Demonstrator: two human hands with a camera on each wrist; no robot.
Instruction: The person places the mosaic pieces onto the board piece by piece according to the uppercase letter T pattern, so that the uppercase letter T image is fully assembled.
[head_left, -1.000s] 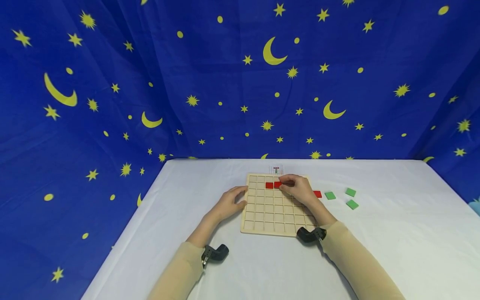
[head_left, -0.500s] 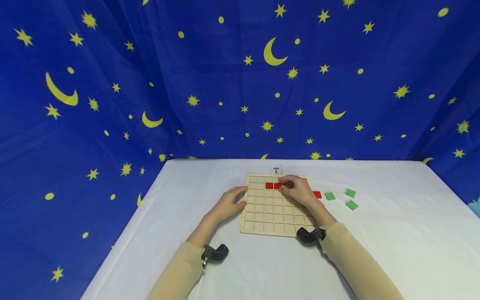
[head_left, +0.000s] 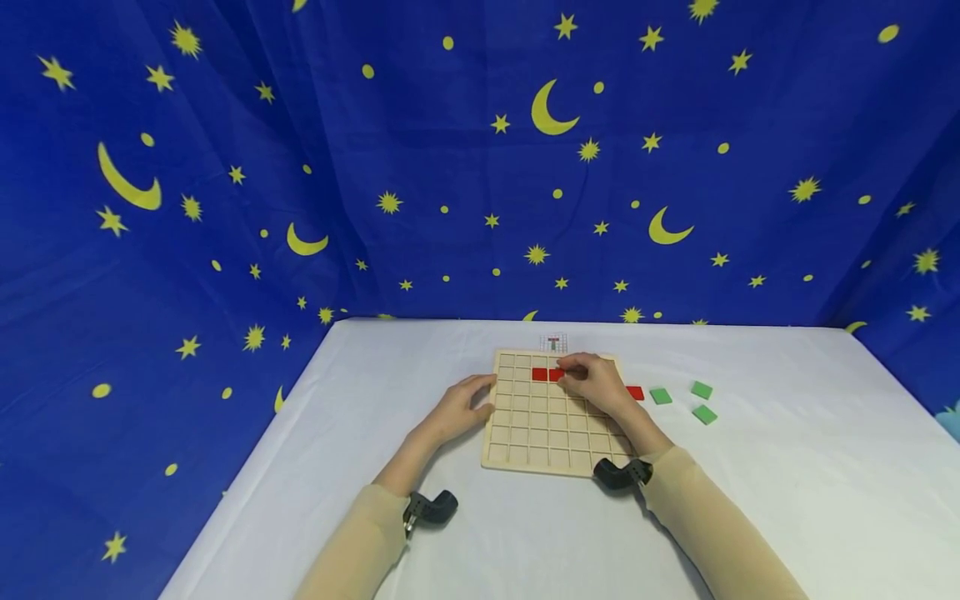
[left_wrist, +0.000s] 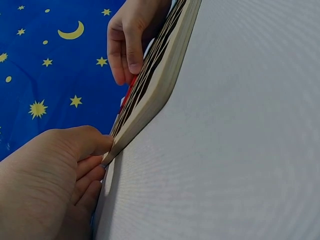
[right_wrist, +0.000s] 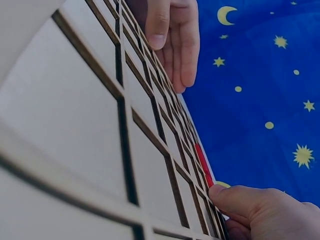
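A square wooden board (head_left: pixel 528 435) with a raised grid lies on the white-covered table. Two red square tiles sit side by side near its far edge: the left red tile (head_left: pixel 539 374) fills a cell, and the right red tile (head_left: pixel 555 375) is partly covered by fingers. My right hand (head_left: pixel 597 383) holds that right tile between thumb and fingers; its exact seating is hidden. In the right wrist view, the thumb tip touches the end of the red strip (right_wrist: pixel 203 164). Along the board's left edge rests my left hand (head_left: pixel 454 412), thumb and relaxed fingers touching the wood.
Right of the board lie another red tile (head_left: pixel 635 392), partly behind the right wrist, and three green tiles (head_left: pixel 661 396). Behind the board is a small card (head_left: pixel 553 342) printed with a grid and a red-and-green figure. A blue star-patterned cloth (head_left: pixel 450 167) hangs beyond the table.
The head view has tilted slightly, so the scene sits a little lower. Both hands keep their places at the board, and the tiles have not visibly moved.
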